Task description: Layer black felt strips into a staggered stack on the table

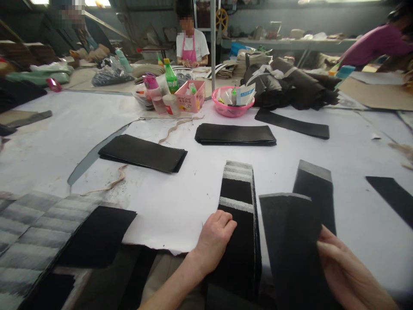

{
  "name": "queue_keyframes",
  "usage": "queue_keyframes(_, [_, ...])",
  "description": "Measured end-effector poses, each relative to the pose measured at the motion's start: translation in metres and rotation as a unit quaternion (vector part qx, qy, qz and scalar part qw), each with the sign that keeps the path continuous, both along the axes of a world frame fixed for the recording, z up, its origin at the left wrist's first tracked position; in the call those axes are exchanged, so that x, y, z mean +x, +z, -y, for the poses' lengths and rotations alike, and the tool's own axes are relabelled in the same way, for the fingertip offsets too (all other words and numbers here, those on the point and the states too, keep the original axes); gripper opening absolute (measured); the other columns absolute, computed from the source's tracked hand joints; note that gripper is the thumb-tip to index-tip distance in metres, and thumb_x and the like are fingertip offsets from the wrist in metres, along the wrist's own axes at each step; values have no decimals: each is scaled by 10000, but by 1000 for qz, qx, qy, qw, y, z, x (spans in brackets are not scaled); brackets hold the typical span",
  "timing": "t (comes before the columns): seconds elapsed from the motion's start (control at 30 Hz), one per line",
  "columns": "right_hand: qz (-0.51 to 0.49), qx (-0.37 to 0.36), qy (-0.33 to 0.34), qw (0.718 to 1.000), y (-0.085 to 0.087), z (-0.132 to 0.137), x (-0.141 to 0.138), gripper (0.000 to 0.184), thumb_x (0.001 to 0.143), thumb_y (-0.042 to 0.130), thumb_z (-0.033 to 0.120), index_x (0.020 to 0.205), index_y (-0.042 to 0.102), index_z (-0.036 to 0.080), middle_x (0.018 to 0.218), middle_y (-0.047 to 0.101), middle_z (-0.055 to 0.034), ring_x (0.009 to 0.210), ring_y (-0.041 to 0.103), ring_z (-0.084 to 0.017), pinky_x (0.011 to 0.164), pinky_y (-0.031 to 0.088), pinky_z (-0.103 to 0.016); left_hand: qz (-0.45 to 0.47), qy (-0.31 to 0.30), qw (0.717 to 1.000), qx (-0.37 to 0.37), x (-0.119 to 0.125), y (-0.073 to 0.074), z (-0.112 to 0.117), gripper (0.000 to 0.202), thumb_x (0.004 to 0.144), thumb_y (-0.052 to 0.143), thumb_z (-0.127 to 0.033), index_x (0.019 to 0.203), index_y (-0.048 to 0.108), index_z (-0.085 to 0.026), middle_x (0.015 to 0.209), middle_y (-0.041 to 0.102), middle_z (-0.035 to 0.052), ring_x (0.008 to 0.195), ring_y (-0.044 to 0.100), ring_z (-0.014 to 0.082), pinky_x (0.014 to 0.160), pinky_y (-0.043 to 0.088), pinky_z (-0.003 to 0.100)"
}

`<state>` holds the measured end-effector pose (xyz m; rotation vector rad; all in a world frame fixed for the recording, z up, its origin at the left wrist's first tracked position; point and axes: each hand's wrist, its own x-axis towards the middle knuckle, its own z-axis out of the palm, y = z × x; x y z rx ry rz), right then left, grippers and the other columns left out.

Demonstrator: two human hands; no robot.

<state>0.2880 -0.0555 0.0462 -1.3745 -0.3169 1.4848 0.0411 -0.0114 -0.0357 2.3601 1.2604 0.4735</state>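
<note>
My left hand (217,234) is closed, its fingers curled at the left edge of a stack of black strips (237,241) with pale grey bands near the far end. Its thumb is hidden. To the right, my right hand (342,258) pinches the right edge of a black strip (290,232), slightly blurred and raised in front of me. Behind that strip lies another black strip (314,189) with a grey end band. At lower left, overlapping grey-banded black pieces (41,232) lie in rows, with a plain black piece (97,237) beside them.
Two stacks of black strips (142,153) (235,134) lie ahead on the white-covered table (167,202). Single strips (293,123) (392,198) lie to the right. A pink basket (232,110), pink box (191,99) and green bottle (171,77) stand beyond, near a pole (213,47). Other people work behind.
</note>
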Motion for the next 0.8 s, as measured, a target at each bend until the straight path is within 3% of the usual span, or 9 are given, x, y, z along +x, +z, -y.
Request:
queue_keyframes(0.13, [-81,-27,64,994,-12,6,-19,505,702,746,234,1192,644,299,1092,708,-75,899,694,-275,811,557,-377,160,-12,980,-121,-6,4,-2,172,943,485,-168,1032,629,-198,996,648,31,928,587,168,823,472,289])
queue_keyframes(0.27, [-89,-31,88,992,-19,6,-36,530,731,734,257,1246,613,289,1146,689,-77,953,678,-270,843,536,-368,289,34,920,-262,-15,13,-7,232,959,483,-319,1040,662,-196,1005,675,46,938,621,176,851,472,292])
queue_keyframes(0.33, [-96,-30,92,991,-20,5,-40,522,754,717,256,1261,600,289,1156,684,-70,967,673,-256,844,530,-347,355,40,871,-338,-17,16,-7,328,978,427,-381,1060,660,-166,1021,684,79,966,634,196,870,478,315])
queue_keyframes(0.43, [-105,-23,99,989,-21,3,-42,538,770,705,255,1290,573,293,1142,688,-63,961,671,-245,838,528,-335,449,47,774,-443,-16,17,0,431,956,448,-462,1187,568,-118,997,687,129,903,666,222,802,513,346])
queue_keyframes(0.53, [-94,-10,100,991,-21,1,-39,551,768,702,262,1300,562,293,1080,703,-64,858,686,-238,774,545,-341,521,43,682,-511,-11,20,10,592,877,562,-536,1279,453,-116,957,681,133,833,676,227,734,525,347])
queue_keyframes(0.63, [-58,17,52,997,-14,-4,-33,530,738,716,242,1249,596,319,1010,713,-35,797,685,-223,704,561,-317,545,26,613,-571,-2,31,21,692,718,743,-543,1213,494,-129,966,671,118,838,665,213,753,516,332])
queue_keyframes(0.7, [-33,36,10,999,-4,-7,-29,530,714,718,221,1217,613,352,1001,714,-15,790,683,-224,673,574,-309,505,-12,611,-610,4,41,28,686,582,866,-443,1122,573,-139,986,673,98,878,651,210,798,501,315])
queue_keyframes(0.8, [6,63,-38,997,13,-11,-22,544,730,686,230,1231,594,424,1095,698,20,812,684,-234,653,596,-319,398,-77,674,-617,13,56,36,521,568,876,-360,999,674,-149,963,683,53,897,634,210,819,485,287])
